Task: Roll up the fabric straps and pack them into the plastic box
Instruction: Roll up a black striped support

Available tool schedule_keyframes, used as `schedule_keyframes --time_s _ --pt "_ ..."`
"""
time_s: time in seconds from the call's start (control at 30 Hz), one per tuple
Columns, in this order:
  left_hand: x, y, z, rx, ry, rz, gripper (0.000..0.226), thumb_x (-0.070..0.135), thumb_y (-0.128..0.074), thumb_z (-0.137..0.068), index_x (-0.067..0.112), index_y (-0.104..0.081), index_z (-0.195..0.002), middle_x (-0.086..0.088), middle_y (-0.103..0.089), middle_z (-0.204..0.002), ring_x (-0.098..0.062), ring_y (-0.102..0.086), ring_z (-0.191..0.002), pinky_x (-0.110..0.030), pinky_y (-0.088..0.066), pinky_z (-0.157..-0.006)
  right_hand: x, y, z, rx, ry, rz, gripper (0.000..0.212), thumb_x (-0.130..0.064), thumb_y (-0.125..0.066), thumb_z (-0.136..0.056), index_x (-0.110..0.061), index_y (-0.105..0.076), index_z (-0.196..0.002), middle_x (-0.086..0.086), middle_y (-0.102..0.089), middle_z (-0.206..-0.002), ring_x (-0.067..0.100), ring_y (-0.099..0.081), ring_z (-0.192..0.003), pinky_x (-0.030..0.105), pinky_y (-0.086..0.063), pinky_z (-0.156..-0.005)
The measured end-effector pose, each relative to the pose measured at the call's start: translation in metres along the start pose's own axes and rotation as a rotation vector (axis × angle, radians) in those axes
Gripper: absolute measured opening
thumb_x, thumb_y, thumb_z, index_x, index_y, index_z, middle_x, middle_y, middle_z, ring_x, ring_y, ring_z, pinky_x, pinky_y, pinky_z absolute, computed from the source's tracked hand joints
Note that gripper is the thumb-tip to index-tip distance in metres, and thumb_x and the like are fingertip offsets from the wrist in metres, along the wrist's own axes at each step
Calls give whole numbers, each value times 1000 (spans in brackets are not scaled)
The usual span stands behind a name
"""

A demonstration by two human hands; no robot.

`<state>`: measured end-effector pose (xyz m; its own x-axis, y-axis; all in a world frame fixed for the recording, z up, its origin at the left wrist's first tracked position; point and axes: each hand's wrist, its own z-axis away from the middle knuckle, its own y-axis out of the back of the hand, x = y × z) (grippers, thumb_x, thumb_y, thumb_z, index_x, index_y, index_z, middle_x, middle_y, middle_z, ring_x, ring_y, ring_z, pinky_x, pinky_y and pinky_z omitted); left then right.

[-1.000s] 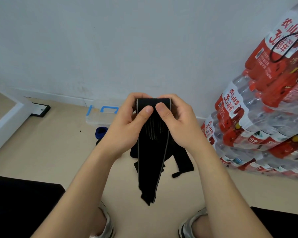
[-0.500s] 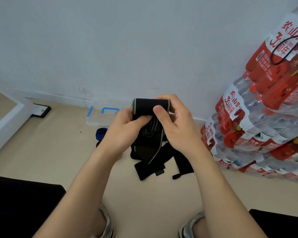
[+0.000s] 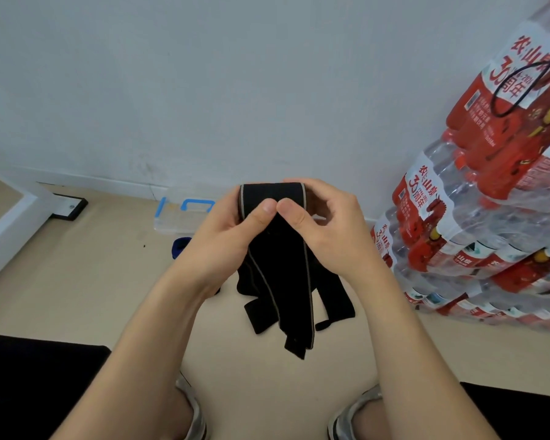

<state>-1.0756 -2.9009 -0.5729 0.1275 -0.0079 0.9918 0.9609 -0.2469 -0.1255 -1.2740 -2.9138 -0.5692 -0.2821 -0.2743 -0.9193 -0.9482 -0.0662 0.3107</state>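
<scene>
strap roll (image 3: 271,195) pinched by left hand (image 3: 229,241) and right hand (image 3: 329,231), tail free over floor (image 3: 108,281)

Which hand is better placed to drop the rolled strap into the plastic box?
Probably the left. Both hands pinch the strap, but the box sits on the floor just beyond the left hand; the right hand is on the far side, by the water bottles.

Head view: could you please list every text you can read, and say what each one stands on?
"农夫山泉": white labels on the water packs.
"30周年": the same labels, largest on the top pack.
Smaller print on those labels: too blurred to read.
No text seen on the strap or the box.
</scene>
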Motion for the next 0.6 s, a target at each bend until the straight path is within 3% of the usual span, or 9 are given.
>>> schedule_keyframes --time_s 0.07,0.17,0.23,0.27,0.37,0.5,0.57,0.6 --pt "2 0 0 8 -16 -57 35 32 -65 -106 17 -65 -137 -8 -76 -129 -26 -73 -124 -38 -60 -100 2 3 -1 -46 -17 -27 28 -39 -75 -99 -34 -75 -126 -14 -79 -114 12 -75 -112 43 -65 -93" --pt "3 -6 -1 80 15 -83 37 42 -64 -107 15 -70 -132 -6 -79 -119 -22 -77 -114 -39 -63 -98 3 2 -1 -15 15 -25 33 -25 -83 -94 -31 -76 -125 -10 -78 -116 17 -75 -111 44 -64 -95" --pt "6 -9 -2 115 58 -105 43 53 -59 -109 16 -77 -120 1 -82 -101 -14 -80 -93 -30 -64 -79 2 -3 1 21 20 -13 37 -20 -88 -89 -29 -78 -124 -8 -77 -115 18 -75 -107 45 -62 -95" --pt "7 -8 -2 103 87 -118 48 59 -57 -108 18 -80 -115 -1 -82 -99 -17 -81 -92 -30 -64 -77 2 -6 2 33 13 -6 38 -18 -89 -88 -29 -79 -123 -8 -76 -112 17 -75 -104 45 -62 -93" --pt "4 -2 -3 54 202 -108 56 69 -56 -103 21 -82 -116 -11 -82 -112 -29 -80 -107 -48 -62 -97 3 -13 4 55 -5 71 40 -19 -91 -86 -28 -80 -123 -7 -71 -108 14 -70 -96 42 -63 -85" --pt "-3 3 -3 104 192 3 44 53 -65 -104 14 -75 -123 -13 -81 -114 -32 -79 -110 -48 -63 -93 1 -16 6 44 -16 34 31 -20 -88 -87 -24 -80 -117 -5 -72 -108 16 -70 -99 41 -63 -80" --pt "-3 2 -1 90 140 10 36 43 -72 -100 16 -74 -124 -11 -80 -113 -27 -78 -108 -44 -60 -92 -2 -14 4 54 -48 -58 21 -29 -73 -95 -16 -76 -111 3 -74 -101 22 -70 -96 46 -61 -80" --pt "-2 2 0 65 119 10 33 37 -72 -99 17 -74 -124 -13 -79 -115 -29 -77 -109 -44 -60 -94 -3 -13 3 52 -83 -74 26 -37 -65 -99 -14 -72 -108 9 -72 -93 25 -70 -90 48 -57 -80"
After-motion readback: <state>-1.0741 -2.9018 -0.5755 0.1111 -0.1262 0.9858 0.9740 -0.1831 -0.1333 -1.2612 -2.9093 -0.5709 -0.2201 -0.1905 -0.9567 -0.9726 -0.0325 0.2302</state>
